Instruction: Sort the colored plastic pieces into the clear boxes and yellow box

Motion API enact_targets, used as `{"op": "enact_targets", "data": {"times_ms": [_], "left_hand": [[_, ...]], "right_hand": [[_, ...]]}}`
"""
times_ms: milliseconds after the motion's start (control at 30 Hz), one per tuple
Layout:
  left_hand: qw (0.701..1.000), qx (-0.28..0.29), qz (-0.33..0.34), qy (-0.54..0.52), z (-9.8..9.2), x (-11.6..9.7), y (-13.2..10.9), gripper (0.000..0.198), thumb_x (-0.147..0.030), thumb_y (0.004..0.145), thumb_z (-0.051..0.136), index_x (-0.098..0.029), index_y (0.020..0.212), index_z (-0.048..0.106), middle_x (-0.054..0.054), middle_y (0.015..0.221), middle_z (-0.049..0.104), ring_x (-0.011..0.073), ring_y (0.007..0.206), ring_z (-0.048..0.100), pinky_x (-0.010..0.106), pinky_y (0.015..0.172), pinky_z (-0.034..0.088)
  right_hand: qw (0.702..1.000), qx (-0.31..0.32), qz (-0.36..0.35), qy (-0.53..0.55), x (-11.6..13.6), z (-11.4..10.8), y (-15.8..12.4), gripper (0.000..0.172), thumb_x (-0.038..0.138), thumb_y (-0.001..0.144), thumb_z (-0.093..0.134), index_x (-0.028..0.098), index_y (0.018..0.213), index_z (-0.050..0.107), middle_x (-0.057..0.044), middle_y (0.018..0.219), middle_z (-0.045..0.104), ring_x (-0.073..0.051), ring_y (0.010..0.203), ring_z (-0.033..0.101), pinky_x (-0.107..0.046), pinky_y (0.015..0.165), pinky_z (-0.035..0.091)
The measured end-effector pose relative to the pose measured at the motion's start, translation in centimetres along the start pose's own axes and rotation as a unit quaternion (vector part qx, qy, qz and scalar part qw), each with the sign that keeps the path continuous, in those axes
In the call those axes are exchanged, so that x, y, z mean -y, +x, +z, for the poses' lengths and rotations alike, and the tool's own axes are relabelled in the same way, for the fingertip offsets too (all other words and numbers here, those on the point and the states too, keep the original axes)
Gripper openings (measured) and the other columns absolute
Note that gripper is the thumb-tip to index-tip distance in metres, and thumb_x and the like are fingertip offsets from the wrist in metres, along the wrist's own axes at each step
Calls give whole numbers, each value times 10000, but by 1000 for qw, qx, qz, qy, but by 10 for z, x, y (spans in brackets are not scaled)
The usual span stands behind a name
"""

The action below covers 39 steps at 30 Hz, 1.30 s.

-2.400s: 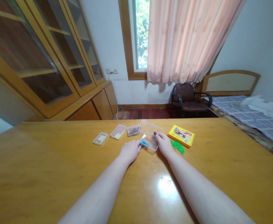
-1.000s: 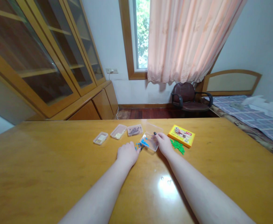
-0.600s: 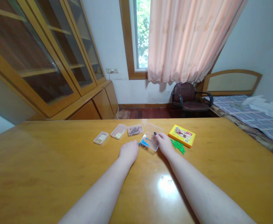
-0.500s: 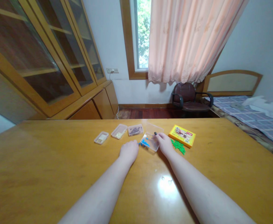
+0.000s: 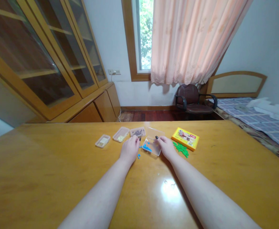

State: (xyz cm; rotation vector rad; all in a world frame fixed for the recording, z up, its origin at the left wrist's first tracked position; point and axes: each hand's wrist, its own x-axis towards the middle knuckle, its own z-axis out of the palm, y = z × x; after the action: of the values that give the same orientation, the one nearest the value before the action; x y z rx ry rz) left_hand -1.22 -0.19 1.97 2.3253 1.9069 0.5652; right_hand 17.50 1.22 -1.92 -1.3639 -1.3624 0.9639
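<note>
A small clear plastic box (image 5: 152,147) with blue pieces (image 5: 146,148) inside lies on the wooden table (image 5: 58,165). My right hand (image 5: 166,147) grips the box's right side, fingers curled over its rim. My left hand (image 5: 130,149) is at the box's left end, fingers bent and pinched together near the rim; what they hold is too small to make out. A loose blue piece (image 5: 138,156) lies on the table just beside my left hand.
Three small clear boxes stand in a row to the left: one with pale bits (image 5: 102,141), one with yellowish bits (image 5: 120,134), one with dark bits (image 5: 137,131). A yellow box (image 5: 185,138) and green pieces (image 5: 181,149) lie to the right. A chair (image 5: 193,100) stands beyond the table.
My left hand has moved forward and up to the left rim of the box. Blue pieces now sit further inside the box, and one stays on the table. My right hand has kept its grip.
</note>
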Motion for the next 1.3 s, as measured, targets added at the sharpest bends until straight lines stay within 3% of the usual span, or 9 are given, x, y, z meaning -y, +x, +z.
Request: {"op": "enact_targets", "data": {"times_ms": [100,200,367,533,667,800,1133,1300], "left_hand": [[998,-7,46,-49,0,-5,-3,228,-315,869,359,-180,1009,478,71,944,593,176,855,569,282,750,424],[1000,-7,-3,0,1,-8,-6,301,-351,857,380,-153,1074,445,110,1020,571,206,913,567,310,782,423],[974,107,-129,150,0,-11,-16,434,-489,829,352,-106,933,527,165,892,608,295,844,601,395,708,448],[960,187,-129,162,-1,-17,-25,462,-518,798,400,-109,951,553,185,890,628,300,855,612,399,700,458],[964,181,-90,174,4,-19,-21,326,-359,848,365,-128,963,564,167,877,638,275,844,621,382,702,461],[969,166,-68,171,11,-15,-14,320,-229,865,293,-129,942,587,165,866,641,263,837,625,377,702,463],[972,177,-80,131,7,-8,-6,305,-266,853,329,-133,882,602,140,878,657,251,830,625,353,699,460],[989,80,-60,110,-2,-11,-6,312,-297,877,289,-171,870,575,97,854,646,204,789,609,308,704,430]], "right_hand": [[1000,10,2,-1,1,1,-1,290,395,750,451,164,731,623,-19,664,626,-149,598,536,-248,564,394],[1000,-10,6,8,2,-1,1,291,396,747,454,161,738,626,-30,696,638,-165,654,559,-258,600,410],[999,-31,19,33,-1,-2,3,295,400,744,454,162,756,628,-50,754,658,-185,722,582,-277,658,428],[999,-32,20,25,-1,-2,3,296,405,742,443,169,737,623,-43,732,654,-171,664,568,-263,599,418],[999,-31,22,25,2,-3,2,299,406,736,441,166,721,617,-44,721,653,-166,632,558,-253,559,404],[998,-29,25,39,2,-2,2,298,417,731,450,168,720,613,-45,720,657,-168,612,557,-259,551,402],[999,-29,20,41,-3,-2,4,282,390,738,456,160,744,619,-53,737,653,-169,638,563,-263,581,407],[1000,-6,4,11,0,-1,0,260,368,747,447,167,727,611,-33,707,641,-161,638,557,-255,588,402]]}}
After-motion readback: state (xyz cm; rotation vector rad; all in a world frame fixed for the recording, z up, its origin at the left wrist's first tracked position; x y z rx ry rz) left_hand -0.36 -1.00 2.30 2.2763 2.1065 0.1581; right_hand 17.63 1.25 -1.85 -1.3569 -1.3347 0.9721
